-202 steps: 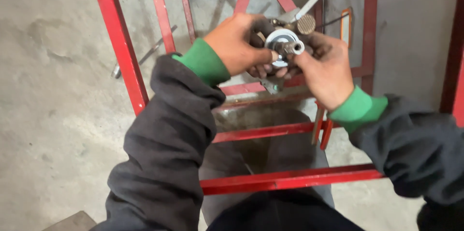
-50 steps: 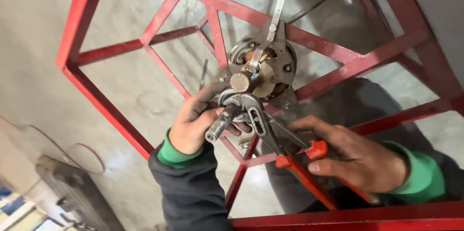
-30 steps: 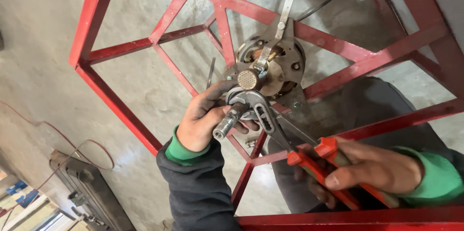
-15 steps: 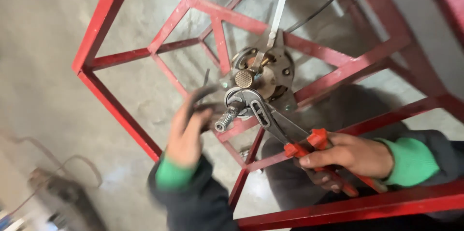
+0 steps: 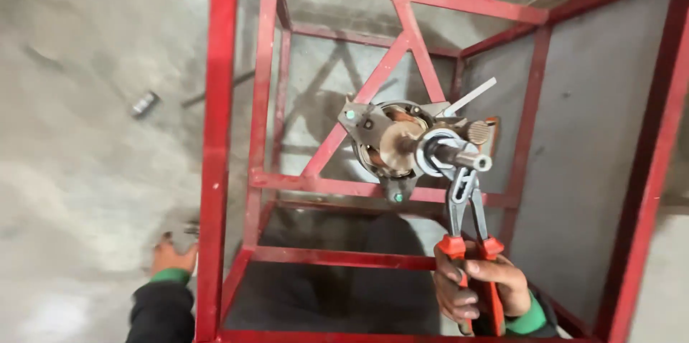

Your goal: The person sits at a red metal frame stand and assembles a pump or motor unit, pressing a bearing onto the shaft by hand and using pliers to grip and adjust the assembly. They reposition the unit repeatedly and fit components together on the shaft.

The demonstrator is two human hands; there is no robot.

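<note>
A metal motor assembly point(image 5: 391, 143) with a protruding shaft is fixed inside a red steel frame point(image 5: 219, 135). Red-handled pliers point(image 5: 465, 203) clamp their jaws on the ring around the shaft. My right hand point(image 5: 479, 289) grips the two pliers handles from below, in the lower right. My left hand point(image 5: 172, 255) is low at the left, outside the frame, reaching down to the concrete floor near a small dark object point(image 5: 190, 228); whether it holds anything is unclear.
A small metal cylinder point(image 5: 144, 103) and a thin dark rod point(image 5: 215, 89) lie on the grey concrete floor at the left. Red frame bars surround the motor on all sides. A grey panel point(image 5: 588, 142) stands at the right.
My left hand let go of the motor shaft and dropped down to the floor at the left. The view swung, and the pliers stay clamped on the shaft.
</note>
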